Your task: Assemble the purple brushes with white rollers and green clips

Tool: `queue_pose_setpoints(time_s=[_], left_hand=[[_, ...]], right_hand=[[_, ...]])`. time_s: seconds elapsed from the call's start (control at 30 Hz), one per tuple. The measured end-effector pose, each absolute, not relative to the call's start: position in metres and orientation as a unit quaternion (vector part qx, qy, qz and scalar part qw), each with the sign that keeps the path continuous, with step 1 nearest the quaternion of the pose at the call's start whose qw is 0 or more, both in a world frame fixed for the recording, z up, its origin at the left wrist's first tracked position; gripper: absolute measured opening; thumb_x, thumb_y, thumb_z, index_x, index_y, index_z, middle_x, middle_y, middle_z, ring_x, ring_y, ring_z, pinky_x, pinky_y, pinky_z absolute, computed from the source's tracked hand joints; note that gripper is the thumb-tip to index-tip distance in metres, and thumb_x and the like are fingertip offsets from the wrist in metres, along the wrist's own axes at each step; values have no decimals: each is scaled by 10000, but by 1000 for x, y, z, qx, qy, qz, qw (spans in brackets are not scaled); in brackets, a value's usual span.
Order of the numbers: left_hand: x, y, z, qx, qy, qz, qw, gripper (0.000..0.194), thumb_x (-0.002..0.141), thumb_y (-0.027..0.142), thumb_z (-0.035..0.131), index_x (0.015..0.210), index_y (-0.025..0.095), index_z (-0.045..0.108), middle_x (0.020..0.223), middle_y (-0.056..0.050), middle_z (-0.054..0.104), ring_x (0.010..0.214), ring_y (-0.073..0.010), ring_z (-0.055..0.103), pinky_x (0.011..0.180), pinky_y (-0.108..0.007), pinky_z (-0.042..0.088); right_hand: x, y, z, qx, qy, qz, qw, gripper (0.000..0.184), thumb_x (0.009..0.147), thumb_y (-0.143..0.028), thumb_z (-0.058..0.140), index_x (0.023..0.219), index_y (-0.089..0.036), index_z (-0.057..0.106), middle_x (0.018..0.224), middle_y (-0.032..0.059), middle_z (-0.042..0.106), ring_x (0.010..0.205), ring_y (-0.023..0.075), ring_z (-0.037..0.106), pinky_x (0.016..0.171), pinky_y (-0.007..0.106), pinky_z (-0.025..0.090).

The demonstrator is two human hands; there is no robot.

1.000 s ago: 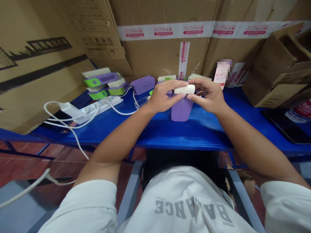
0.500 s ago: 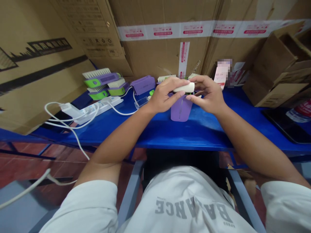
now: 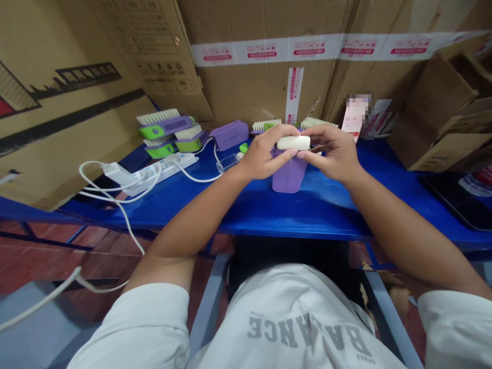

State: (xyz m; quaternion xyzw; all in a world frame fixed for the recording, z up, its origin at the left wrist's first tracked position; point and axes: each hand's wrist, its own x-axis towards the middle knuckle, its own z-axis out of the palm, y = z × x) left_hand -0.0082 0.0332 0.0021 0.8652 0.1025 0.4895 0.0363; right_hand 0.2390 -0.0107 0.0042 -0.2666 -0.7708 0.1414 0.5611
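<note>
A purple device (image 3: pixel 288 177) stands upright on the blue table (image 3: pixel 315 207), topped by a white cylindrical roller piece (image 3: pixel 293 142). My left hand (image 3: pixel 263 154) pinches the roller's left end with fingers closed. From the other side my right hand (image 3: pixel 332 151) grips its right end, fingers curled. The upper body of the purple device is hidden behind both hands.
Several purple and green brush devices (image 3: pixel 171 133) lie at the back left, more brushes (image 3: pixel 265 124) behind my hands. A white power strip (image 3: pixel 161 168) with cables lies left. Cardboard boxes (image 3: pixel 269 56) wall the back. An open box (image 3: pixel 442 118) and a dark tablet (image 3: pixel 457 197) are right.
Both hands keep holding the roller piece on the purple device; the view shifted slightly to the right, the roller tilted a little and levelled again.
</note>
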Motion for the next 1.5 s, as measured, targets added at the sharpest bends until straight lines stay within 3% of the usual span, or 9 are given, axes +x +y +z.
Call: queue_pose_setpoints(time_s=[0.17,0.33,0.57,0.77,0.97,1.27,1.5], left_hand=[[-9,37,0,869,104,482,23,535,1165,725,574,1489,329,729,1354,-95,834,1263,-319,813,1115,-540,657],[-8,39,-2,866,79,493,29,488,1170,704,567,1486,387,761,1327,-75,826,1288,-345,793,1171,-620,620],[-9,40,0,863,59,499,52,482,1149,731,580,1439,391,761,1297,-68,809,1220,-325,798,1095,-583,660],[-5,39,-2,844,100,521,75,517,1077,807,699,1317,354,775,1236,-57,807,1168,-296,797,1073,-539,656],[-2,33,-1,833,105,533,100,507,1068,780,738,1261,312,755,1210,-49,815,1103,-260,793,1003,-459,652],[-2,30,6,840,103,523,103,530,1036,806,750,1168,293,772,1145,-63,840,1056,-271,793,973,-495,652],[-2,36,-2,829,99,537,120,531,1004,821,782,1174,319,740,1153,-45,816,1056,-251,787,945,-461,649]], right_hand=[[239,-8,2,-260,-768,154,565,709,700,-745,1072,1177,-309,781,1066,14,835,975,247,855,669,320,720],[238,-8,0,-261,-770,149,563,670,743,-723,1058,1181,-308,769,1067,16,816,958,237,831,674,325,714],[239,-6,-4,-267,-783,180,532,632,828,-788,965,1179,-284,814,1149,51,843,1053,261,829,742,349,718],[236,-9,-3,-258,-776,191,542,602,781,-760,1018,1086,-270,845,1107,50,862,1041,269,840,787,381,738],[237,-9,-2,-271,-776,174,542,661,706,-781,1051,1060,-268,828,1046,35,828,986,263,822,792,407,750],[233,-12,0,-272,-797,151,518,714,655,-808,1052,1032,-276,761,1053,24,789,1018,268,799,766,395,736],[231,-13,2,-269,-804,137,512,662,698,-782,1038,1012,-286,733,1025,19,761,983,258,770,760,402,727]])
